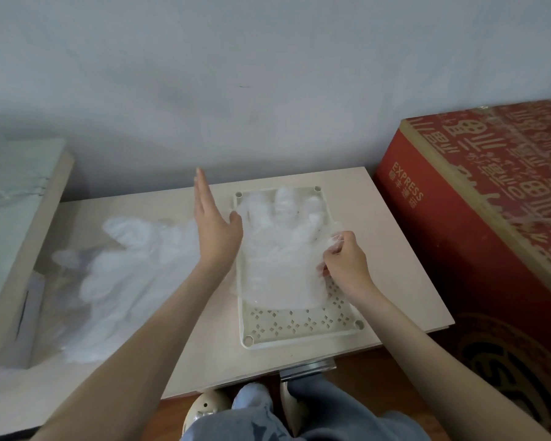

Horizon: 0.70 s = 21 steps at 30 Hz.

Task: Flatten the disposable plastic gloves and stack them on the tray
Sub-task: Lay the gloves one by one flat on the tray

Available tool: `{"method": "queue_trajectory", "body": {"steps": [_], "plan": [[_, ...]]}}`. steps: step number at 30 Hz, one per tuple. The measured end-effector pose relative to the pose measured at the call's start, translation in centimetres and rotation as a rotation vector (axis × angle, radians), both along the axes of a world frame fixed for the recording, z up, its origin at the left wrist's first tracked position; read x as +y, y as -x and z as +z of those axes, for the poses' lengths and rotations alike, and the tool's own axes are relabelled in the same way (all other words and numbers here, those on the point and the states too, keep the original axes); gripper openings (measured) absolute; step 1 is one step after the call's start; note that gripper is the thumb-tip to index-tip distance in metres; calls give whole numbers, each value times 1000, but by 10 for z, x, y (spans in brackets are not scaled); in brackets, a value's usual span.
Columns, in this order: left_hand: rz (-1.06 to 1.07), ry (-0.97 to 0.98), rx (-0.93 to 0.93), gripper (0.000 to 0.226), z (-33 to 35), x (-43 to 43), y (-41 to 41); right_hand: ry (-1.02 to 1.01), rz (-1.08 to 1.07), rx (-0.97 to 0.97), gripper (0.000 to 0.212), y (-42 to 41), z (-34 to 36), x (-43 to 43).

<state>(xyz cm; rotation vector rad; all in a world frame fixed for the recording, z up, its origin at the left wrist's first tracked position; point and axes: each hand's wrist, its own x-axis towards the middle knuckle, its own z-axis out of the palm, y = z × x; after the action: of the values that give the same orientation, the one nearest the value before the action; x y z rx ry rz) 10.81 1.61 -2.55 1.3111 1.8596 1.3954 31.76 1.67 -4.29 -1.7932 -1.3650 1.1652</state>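
Head view, glove (pixel 279 249) on tray (pixel 299 327), between hands (pixel 218 232) (pixel 344 261)

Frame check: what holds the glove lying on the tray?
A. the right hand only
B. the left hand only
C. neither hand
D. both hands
A: the right hand pinches the right edge of the glove over the tray, while the left hand is raised beside it with straight fingers, gripping nothing.
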Motion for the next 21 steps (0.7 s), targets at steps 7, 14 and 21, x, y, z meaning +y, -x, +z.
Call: {"method": "queue_trajectory", "body": {"steps": [7, 14, 21], "plan": [[-360, 241, 846, 61, -17, -22, -34, 25, -18, -5, 28, 5, 1, -5], [-554, 544, 1183, 79, -45, -17, -32, 60, -26, 32, 16, 2, 2, -2], [-583, 508, 1261, 80, -55, -13, -27, -47, -75, 43, 16, -13, 7, 13]]}}
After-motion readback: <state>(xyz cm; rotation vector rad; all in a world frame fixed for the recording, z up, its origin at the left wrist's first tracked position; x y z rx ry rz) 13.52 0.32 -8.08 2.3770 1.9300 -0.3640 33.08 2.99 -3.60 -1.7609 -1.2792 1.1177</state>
